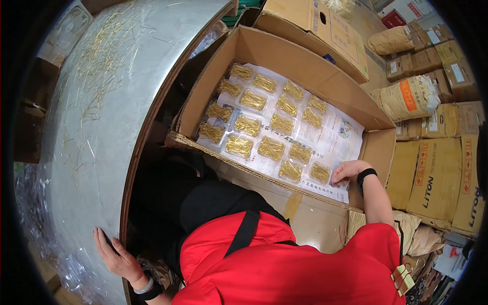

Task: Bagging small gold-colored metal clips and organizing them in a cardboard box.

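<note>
My right hand [351, 171] reaches into a wide cardboard box [239, 165], its fingers closed together at the right edge of a small clear pack of gold wire pieces [320, 173]. Several similar packs, such as one clear pack [271, 148], lie in rough rows on printed paper [325, 147] lining the box. My left hand [119, 259] rests at the near edge of the grey table [101, 178], with a dark object [108, 239] between its fingers and thumb. Loose gold wire pieces [101, 61] are scattered over the table's far part; some look like bent hooks.
Another cardboard box [317, 35] stands behind the open one. Stacked cartons [432, 175] and a filled sack [406, 96] line the right side. Clear plastic bags [71, 259] lie beyond the table's left edge, and a white fan [68, 30] sits at the far left.
</note>
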The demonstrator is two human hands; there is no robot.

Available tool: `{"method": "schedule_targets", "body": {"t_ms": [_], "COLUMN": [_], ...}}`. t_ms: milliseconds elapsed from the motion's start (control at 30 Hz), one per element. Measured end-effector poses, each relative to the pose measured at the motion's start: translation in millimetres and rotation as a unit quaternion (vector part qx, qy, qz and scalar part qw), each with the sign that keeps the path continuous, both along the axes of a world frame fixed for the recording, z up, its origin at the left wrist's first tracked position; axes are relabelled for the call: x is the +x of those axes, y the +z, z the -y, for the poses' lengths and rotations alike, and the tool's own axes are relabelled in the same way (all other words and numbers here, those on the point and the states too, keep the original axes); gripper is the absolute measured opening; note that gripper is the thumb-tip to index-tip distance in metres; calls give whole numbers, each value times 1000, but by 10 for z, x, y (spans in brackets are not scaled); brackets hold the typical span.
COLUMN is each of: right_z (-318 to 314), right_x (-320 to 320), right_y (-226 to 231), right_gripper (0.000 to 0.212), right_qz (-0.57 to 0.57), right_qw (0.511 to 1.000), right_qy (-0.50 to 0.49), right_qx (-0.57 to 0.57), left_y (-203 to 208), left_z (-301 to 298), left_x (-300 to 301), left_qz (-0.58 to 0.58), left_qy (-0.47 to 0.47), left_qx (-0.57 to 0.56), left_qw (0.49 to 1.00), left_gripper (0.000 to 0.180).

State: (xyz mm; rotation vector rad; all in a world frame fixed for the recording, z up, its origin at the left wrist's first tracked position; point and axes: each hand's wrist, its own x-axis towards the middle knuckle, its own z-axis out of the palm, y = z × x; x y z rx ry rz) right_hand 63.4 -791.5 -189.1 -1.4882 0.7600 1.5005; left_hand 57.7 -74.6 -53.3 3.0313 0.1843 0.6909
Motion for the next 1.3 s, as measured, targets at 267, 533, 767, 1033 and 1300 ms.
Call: {"method": "schedule_targets", "body": {"t_ms": [267, 533, 767, 1033, 1300], "right_z": [37, -360, -372, -728, -901], "right_x": [522, 998, 888, 1128, 1232], "right_y": [111, -209, -322, -92, -55], "right_gripper": [16, 17, 19, 25, 28], "right_qz": [297, 301, 398, 653, 604], "right_qw": [939, 878, 848, 667, 660], "right_qy": [-133, -365, -294, 44, 120], "right_qx": [-107, -81, -189, -355, -430], "left_y": [-4, -12, -7, 5, 13], "left_z": [7, -14, 15, 24, 51], "left_x": [3, -3, -13, -7, 13], "left_qz": [3, 5, -1, 2, 4], "left_qy": [-2, -2, 8, 7, 6], "left_qx": [-5, -1, -4, 2, 2], "left_qw": [1000, 1000, 1000, 1000, 1000], "left_gripper": [40, 43, 41, 40, 40]}}
